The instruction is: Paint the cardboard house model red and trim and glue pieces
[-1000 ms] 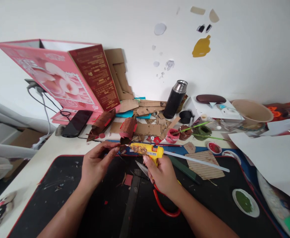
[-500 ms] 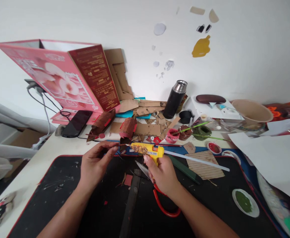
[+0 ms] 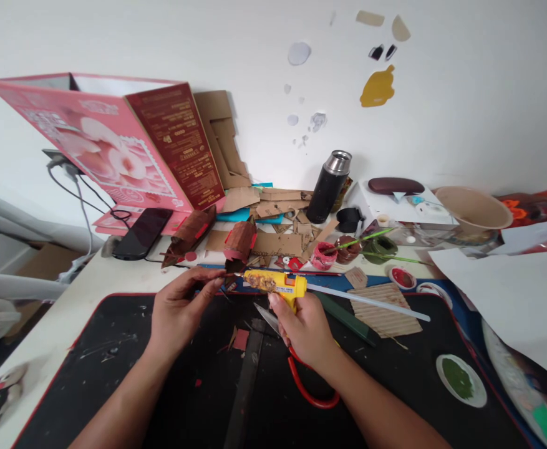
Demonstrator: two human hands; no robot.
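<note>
My right hand (image 3: 304, 327) is wrapped round the grip of a yellow glue gun (image 3: 273, 282), its barrel stained brown. A long translucent glue stick (image 3: 371, 302) sticks out of the gun's back. Between thumb and fingers, my left hand (image 3: 179, 308) pinches a thin brown strip (image 3: 230, 274), whose tip meets or nearly meets the nozzle; contact is too small to tell. Under my right hand lie scissors with red handles (image 3: 313, 399), partly hidden. Beyond the hands sit two reddish-brown painted cardboard pieces, one rounded (image 3: 239, 242) and one boat-shaped (image 3: 189, 234).
A black mat (image 3: 128, 374) carries a dark strip (image 3: 247, 380) and red scraps. Open paint jars (image 3: 324, 255) with brushes, a black thermos (image 3: 329, 187) and cardboard scraps line the back. A phone (image 3: 143, 234) and pink bag (image 3: 114, 149) stand left; a green paint dish (image 3: 461, 380) lies right.
The whole view has shifted very slightly. Both hands keep their holds on the glue gun and the strip, with hardly any visible movement between them.
</note>
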